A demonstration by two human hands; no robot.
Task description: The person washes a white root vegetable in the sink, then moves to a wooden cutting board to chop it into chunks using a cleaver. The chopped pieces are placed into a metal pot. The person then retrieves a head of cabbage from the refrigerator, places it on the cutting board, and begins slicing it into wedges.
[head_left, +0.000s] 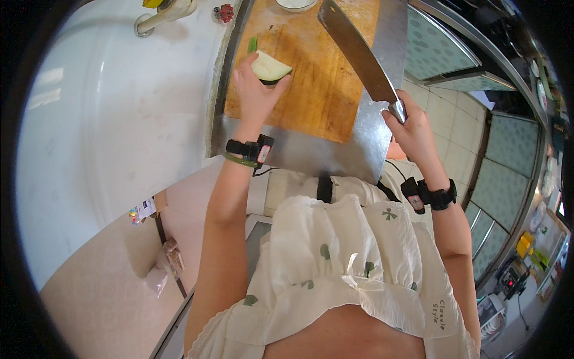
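On the left half of a wooden cutting board [317,99], my left hand [255,93] is closed around a cut piece of eggplant [270,66]. Its pale flesh faces up, dark skin shows along the near edge, and a green stem-like bit [253,44] sticks out at the far end. Thumb and fingers grip it from opposite sides. My right hand [412,128] is wrapped round the handle of a large kitchen cleaver [357,51]. The blade is held up over the board's right edge, its tip pointing away and to the left, apart from the eggplant.
A bowl [296,6] stands at the board's far edge. The board lies on a metal countertop [299,152], beside a white tiled wall [131,107] with a pipe [170,15] and a red valve knob [223,12]. Patterned cabinets [508,143] stand across the tiled floor at right.
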